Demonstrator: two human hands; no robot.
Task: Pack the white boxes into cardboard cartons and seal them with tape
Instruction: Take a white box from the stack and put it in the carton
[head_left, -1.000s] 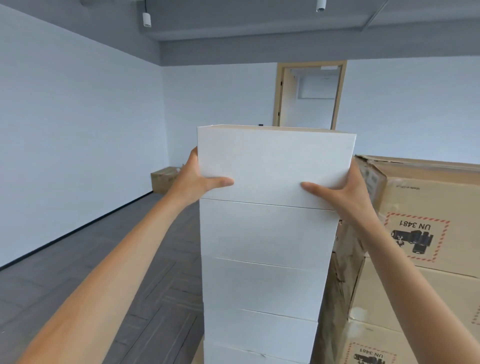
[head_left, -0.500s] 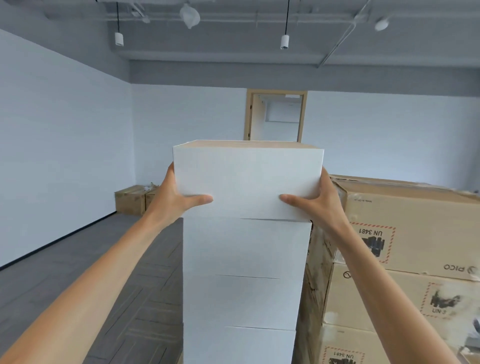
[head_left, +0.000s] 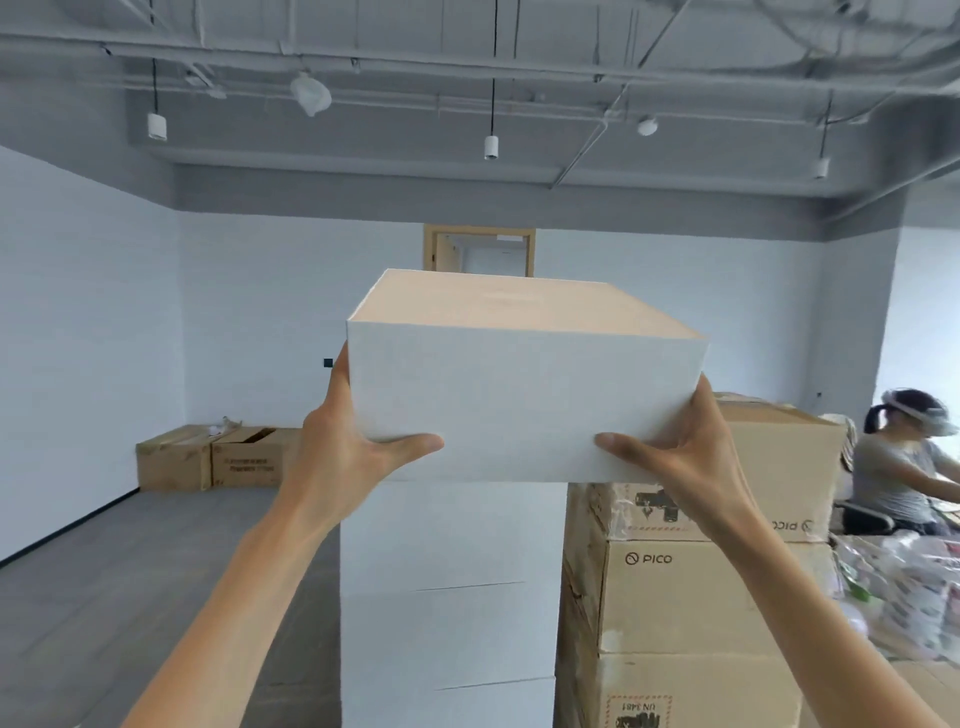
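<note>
I see one white box (head_left: 524, 405) up level in front of me, left hand (head_left: 358, 452) and right hand (head_left: 675, 457) gripping its sides, plain front toward me; below it the stack of white boxes (head_left: 449, 597), upright and flush; brown cardboard cartons (head_left: 691, 597) marked PICO piled just right of the stack; two more cartons (head_left: 208, 457) by the far wall.

Plain white painted walls (head_left: 88, 338) left and centre; grey plank floor (head_left: 130, 561) lower left; light wooden door frame (head_left: 479, 252) centre back; grey exposed ceiling (head_left: 519, 31) with pipes; white cylindrical pendant lamps (head_left: 491, 147) across top of frame
</note>
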